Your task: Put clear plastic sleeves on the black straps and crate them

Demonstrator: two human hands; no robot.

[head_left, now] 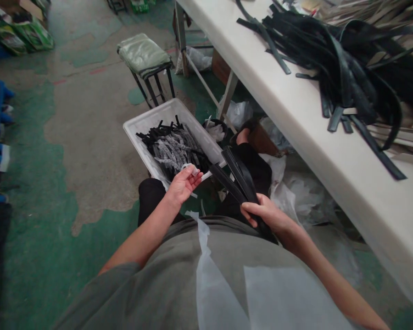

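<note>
My right hand point(266, 211) is closed around a bundle of black strips point(239, 176), whose loose ends fan out toward the bin. My left hand point(184, 183) pinches a small whitish piece point(193, 170) between thumb and fingers; its exact kind is unclear. Just beyond that hand is a white plastic bin point(137, 130), with black strips and grey fuzzy-looking strips point(172, 149) heaped inside. Pale tape-like pieces point(203, 238) hang down the front of my grey shirt.
To the right runs a long white table point(296, 133) with a pile of black straps point(344, 68) on it. A stool point(144, 55) with a greenish cover stands behind the bin. Plastic bags point(306, 197) lie under the table. Green packages point(27, 36) sit at the far left.
</note>
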